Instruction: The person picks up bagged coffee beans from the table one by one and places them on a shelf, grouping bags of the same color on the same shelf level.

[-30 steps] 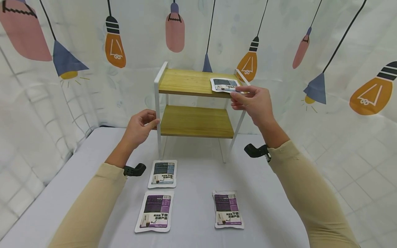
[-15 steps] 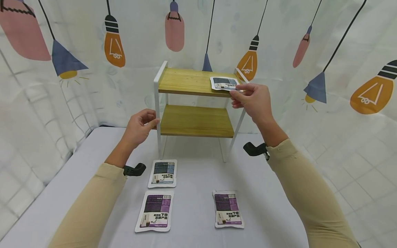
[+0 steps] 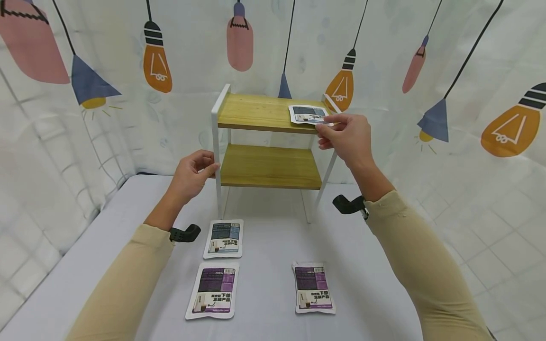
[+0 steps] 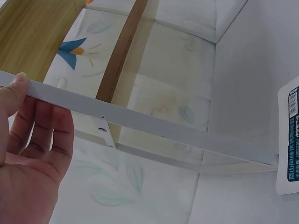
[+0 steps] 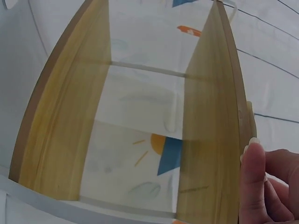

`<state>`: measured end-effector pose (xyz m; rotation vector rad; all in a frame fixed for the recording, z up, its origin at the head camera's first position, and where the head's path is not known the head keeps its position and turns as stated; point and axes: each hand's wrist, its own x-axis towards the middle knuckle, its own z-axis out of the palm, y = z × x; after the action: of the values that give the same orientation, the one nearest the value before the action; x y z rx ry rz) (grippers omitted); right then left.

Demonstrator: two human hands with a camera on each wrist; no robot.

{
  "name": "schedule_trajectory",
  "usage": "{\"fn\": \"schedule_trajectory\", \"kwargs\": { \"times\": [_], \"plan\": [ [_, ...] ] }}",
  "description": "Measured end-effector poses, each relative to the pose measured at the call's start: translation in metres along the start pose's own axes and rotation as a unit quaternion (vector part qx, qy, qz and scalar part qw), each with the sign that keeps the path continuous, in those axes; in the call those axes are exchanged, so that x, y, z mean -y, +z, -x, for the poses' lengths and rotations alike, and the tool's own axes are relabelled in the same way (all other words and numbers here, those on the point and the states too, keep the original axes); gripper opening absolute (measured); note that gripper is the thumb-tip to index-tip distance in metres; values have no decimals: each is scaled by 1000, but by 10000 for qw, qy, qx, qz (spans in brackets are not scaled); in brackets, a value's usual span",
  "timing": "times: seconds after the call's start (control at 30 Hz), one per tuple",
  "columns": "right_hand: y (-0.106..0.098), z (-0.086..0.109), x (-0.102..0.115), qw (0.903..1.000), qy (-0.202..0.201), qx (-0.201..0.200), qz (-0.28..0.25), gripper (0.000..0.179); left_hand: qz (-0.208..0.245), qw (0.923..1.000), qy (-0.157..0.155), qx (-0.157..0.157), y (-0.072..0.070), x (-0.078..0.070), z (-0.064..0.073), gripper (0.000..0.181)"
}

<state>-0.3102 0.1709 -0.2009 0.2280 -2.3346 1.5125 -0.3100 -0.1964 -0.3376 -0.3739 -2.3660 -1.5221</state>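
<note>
A two-tier shelf (image 3: 273, 166) with wooden boards and a white frame stands on the table. My left hand (image 3: 192, 175) grips its left front leg (image 4: 154, 123), thumb on one side and fingers curled behind. At the right end of the top board lies a white pouch (image 3: 307, 114) with a dark blue label. My right hand (image 3: 347, 139) pinches the pouch's near right corner between thumb and fingers. Wooden boards fill most of the right wrist view, with the right hand's fingertips (image 5: 254, 154) at the top board's edge; the pouch is mostly hidden there.
On the white table (image 3: 264, 265), another blue-labelled pouch (image 3: 223, 239) lies before the shelf's left leg. Nearer me are a purple-labelled pouch (image 3: 212, 291) on the left and a second purple-labelled pouch (image 3: 314, 289) on the right. A lamp-patterned curtain (image 3: 192, 47) hangs behind.
My right hand and forearm have shifted very slightly up and left, still pinching the pouch. The left hand keeps its place on the shelf leg.
</note>
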Motion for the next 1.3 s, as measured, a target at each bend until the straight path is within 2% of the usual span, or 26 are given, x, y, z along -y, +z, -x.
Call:
{"fn": "schedule_trajectory", "kwargs": {
  "times": [0.43, 0.6, 0.9, 1.3],
  "plan": [
    [4, 12, -5, 9988, -237, -54, -435, 42, 80, 9999, 82, 80, -1, 0, 0, 26],
    [6, 20, -9, 9987, -262, 54, -443, 39, 91, 10000, 27, 32, -1, -1, 1, 23],
    [15, 38, -27, 9955, -528, 239, -745, 36, 160, 9993, 324, 90, -2, 0, 0, 28],
    [37, 64, -53, 9891, -483, 743, -1173, 33, 111, 9997, 201, 52, -1, 2, -1, 29]
  ]
}}
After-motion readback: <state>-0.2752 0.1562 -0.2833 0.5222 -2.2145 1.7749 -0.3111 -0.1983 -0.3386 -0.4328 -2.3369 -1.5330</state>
